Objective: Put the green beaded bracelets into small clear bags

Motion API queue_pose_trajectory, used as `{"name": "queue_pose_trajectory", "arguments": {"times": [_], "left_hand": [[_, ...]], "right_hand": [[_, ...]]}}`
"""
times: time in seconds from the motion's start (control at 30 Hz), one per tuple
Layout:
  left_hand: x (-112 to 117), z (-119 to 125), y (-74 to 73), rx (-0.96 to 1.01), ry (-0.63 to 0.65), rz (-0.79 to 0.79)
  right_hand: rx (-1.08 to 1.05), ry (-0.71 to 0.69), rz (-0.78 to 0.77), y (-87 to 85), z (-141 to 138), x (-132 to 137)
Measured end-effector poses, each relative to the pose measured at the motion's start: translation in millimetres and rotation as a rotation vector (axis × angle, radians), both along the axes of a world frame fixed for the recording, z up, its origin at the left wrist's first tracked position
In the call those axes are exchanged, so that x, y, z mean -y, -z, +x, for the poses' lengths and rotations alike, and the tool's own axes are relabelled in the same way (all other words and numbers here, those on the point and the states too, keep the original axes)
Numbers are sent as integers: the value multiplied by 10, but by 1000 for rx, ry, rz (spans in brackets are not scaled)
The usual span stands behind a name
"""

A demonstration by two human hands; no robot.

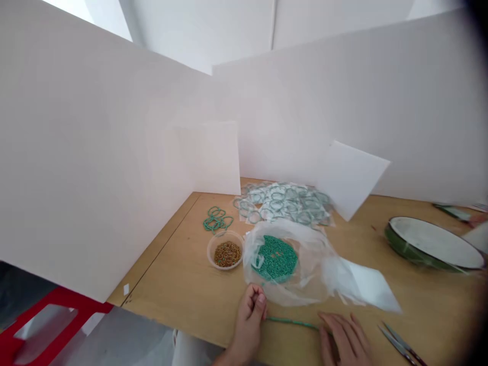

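Note:
A strand of green beads (292, 321) runs nearly straight between my two hands, low over the wooden table. My left hand (249, 317) is closed in a pinch around its left end. At the other end, my right hand (343, 338) has its fingers bent over the strand, and the fingertips are partly hidden. Just beyond my hands lies a clear plastic bag (308, 290) with loose green beads (276, 259) in it. Left of the bag stands a small clear bowl (211, 256) of brown-gold beads (227, 254).
Scissors (400, 343) lie right of my right hand. Several green bead loops (217, 218) rest behind the bowl, near a pile of bagged bracelets (285, 201). A green-sided white basin (434, 239) stands at right. White panels (343, 101) wall the table; a red stool (72, 315) is at lower left.

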State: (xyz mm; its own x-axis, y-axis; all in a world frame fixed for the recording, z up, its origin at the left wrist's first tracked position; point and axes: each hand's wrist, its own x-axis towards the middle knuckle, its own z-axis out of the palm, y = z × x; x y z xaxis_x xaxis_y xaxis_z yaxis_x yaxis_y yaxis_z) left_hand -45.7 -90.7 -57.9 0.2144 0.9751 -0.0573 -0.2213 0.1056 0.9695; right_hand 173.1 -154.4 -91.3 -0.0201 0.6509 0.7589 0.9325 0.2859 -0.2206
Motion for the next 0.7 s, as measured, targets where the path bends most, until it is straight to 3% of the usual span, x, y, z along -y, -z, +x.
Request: {"name": "queue_pose_trajectory", "arguments": {"times": [0.23,0.53,0.7], "left_hand": [[15,-9,-125,-67,-3,21],[17,-9,-167,-37,11,48],[96,44,-237,-94,79,127]], "right_hand": [[-116,102,-51,-169,-100,73],[-213,-41,-156,-291,-87,113],[-416,-209,-338,-570,-354,50]]}}
